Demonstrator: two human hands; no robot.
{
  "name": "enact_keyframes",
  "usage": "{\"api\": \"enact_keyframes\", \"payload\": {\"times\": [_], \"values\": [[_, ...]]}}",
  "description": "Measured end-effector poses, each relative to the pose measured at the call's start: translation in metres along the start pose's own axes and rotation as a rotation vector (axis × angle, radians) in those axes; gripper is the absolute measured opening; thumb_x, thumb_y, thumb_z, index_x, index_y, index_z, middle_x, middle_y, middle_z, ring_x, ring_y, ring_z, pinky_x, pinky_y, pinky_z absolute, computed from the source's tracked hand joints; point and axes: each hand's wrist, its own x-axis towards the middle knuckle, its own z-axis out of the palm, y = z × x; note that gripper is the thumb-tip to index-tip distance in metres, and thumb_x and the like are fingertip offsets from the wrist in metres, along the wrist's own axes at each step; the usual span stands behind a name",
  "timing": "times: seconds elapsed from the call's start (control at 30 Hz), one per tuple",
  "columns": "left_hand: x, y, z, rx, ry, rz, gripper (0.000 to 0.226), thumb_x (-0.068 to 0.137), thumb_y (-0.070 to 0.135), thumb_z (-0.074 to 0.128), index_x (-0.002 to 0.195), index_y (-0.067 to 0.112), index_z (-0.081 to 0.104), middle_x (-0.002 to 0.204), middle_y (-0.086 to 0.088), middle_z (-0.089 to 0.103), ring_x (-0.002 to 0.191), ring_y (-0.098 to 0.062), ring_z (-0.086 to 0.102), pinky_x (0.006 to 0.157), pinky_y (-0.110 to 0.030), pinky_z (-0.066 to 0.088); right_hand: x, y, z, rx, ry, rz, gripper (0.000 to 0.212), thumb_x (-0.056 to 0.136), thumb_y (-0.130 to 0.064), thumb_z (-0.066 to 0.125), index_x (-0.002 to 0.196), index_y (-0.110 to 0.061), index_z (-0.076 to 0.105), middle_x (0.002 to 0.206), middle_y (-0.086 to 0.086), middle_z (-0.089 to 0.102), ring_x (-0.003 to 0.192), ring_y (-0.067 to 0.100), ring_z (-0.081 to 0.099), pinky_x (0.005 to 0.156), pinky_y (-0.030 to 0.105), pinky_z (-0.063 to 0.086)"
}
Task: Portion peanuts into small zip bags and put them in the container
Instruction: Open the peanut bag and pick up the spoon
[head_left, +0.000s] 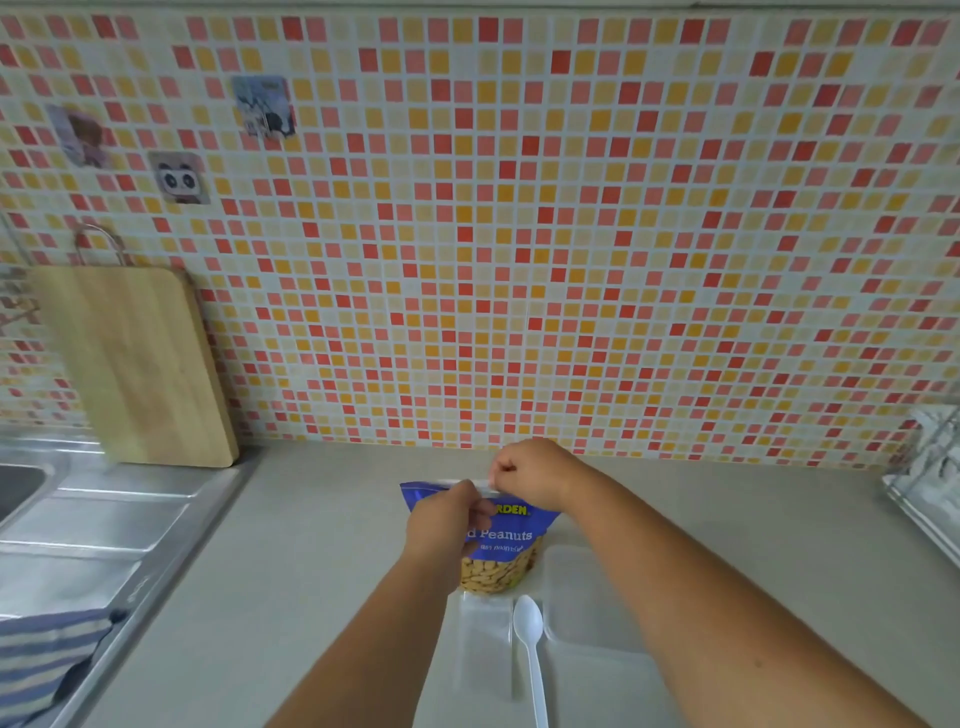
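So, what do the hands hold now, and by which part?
The left hand and the right hand both grip the blue peanut bag by its top edge, apparently to open it.

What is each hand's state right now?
Left hand: grips the peanut bag near its top.
Right hand: pinches the bag's top edge.

We face a wall of small red, orange and cream mosaic tiles (571, 234) filling the upper frame, with picture stickers (179, 176) at upper left. At left we see a wooden cutting board (140, 364) leaning on it, beside a steel sink (78, 519). A striped cloth (41, 660) lies lower left on the sink's edge, next to the grey countertop (322, 545).
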Motion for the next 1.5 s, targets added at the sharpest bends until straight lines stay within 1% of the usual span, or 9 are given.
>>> {"api": "enact_keyframes", "payload": {"times": [0.4,0.53,0.67,0.77,0.87,1.03,1.17,1.37,1.5], "values": [[-0.021,-0.016,0.005,-0.065,0.216,0.102,0.045,0.077,0.009,0.049,0.032,0.014,0.049,0.04,-0.001,0.047,0.052,-0.022,0.044,0.06,-0.033,0.041,-0.008,-0.011,0.016,-0.238,0.299,-0.041,0.009,0.087,-0.008,0.048,0.089,-0.017,0.047,0.085,0.007,0.054,0.078,0.027,0.052,0.049,0.026,0.025],[-0.019,-0.021,-0.01,-0.067,0.183,0.1,0.021,0.076,0.02,0.057,0.059,0.007,0.053,0.061,-0.011,0.057,0.061,-0.026,0.053,0.065,-0.035,0.05,-0.014,-0.004,0.019,-0.138,0.372,-0.022,0.015,0.094,-0.019,0.044,0.097,-0.019,0.058,0.09,0.003,0.064,0.079,0.024,0.055,0.058,0.027,0.035],[-0.004,-0.009,-0.031,0.098,0.308,0.231,0.044,0.077,0.049,0.067,0.098,0.013,0.053,0.101,-0.006,0.054,0.088,-0.026,0.055,0.085,-0.044,0.05,-0.024,0.007,0.022,-0.093,0.303,0.093,0.024,0.094,-0.034,0.047,0.108,-0.02,0.06,0.098,0.003,0.064,0.08,0.021,0.053,0.064,0.027,0.038],[-0.001,0.007,-0.038,0.095,0.067,0.209,0.049,0.085,0.028,0.064,0.128,0.021,0.04,0.116,-0.001,0.042,0.092,-0.02,0.052,0.076,-0.032,0.043,-0.029,0.014,0.029,0.024,0.294,0.142,0.023,0.095,-0.031,0.044,0.085,-0.016,0.057,0.081,0.004,0.056,0.076,0.022,0.052,0.062,0.027,0.038],[-0.007,0.005,-0.042,0.192,-0.145,0.173,0.035,0.084,0.007,0.052,0.117,0.018,0.046,0.107,-0.009,0.054,0.084,-0.017,0.056,0.076,-0.036,0.051,-0.033,0.018,0.041,0.121,0.342,0.13,0.029,0.097,-0.026,0.043,0.069,-0.019,0.048,0.065,-0.002,0.048,0.071,0.021,0.049,0.055,0.027,0.034],[-0.017,-0.006,-0.049,0.209,-0.197,0.191,0.037,0.064,0.018,0.054,0.099,0.024,0.048,0.103,-0.008,0.057,0.09,-0.022,0.058,0.092,-0.044,0.049,-0.043,0.012,0.044,0.234,0.352,0.125,0.031,0.097,-0.037,0.042,0.101,-0.015,0.064,0.09,0.0,0.063,0.087,0.02,0.058,0.073,0.028,0.044],[-0.012,-0.008,-0.054,0.194,-0.212,0.187,0.029,0.083,0.005,0.052,0.108,0.019,0.046,0.104,-0.007,0.055,0.09,-0.021,0.056,0.094,-0.042,0.048,-0.07,0.01,0.036,0.109,0.636,0.286,0.035,0.097,-0.033,0.036,0.107,-0.011,0.062,0.107,0.009,0.065,0.098,0.029,0.059,0.079,0.032,0.046],[-0.007,-0.012,-0.054,0.171,-0.22,0.187,0.028,0.087,0.003,0.049,0.11,0.018,0.045,0.1,-0.005,0.055,0.088,-0.018,0.057,0.094,-0.039,0.048,-0.106,0.024,0.085,-0.057,-0.123,0.536,0.016,0.08,-0.016,0.049,0.072,-0.014,0.062,0.077,0.008,0.069,0.091,0.029,0.072,0.072,0.029,0.052],[-0.005,-0.015,-0.055,0.147,-0.224,0.19,0.03,0.088,0.005,0.05,0.114,0.019,0.045,0.102,-0.006,0.057,0.09,-0.018,0.059,0.093,-0.039,0.05,-0.111,0.022,0.126,-0.294,-0.158,0.515,0.029,0.091,-0.012,0.045,0.117,-0.011,0.059,0.121,0.006,0.064,0.113,0.025,0.062,0.088,0.03,0.048]]}}
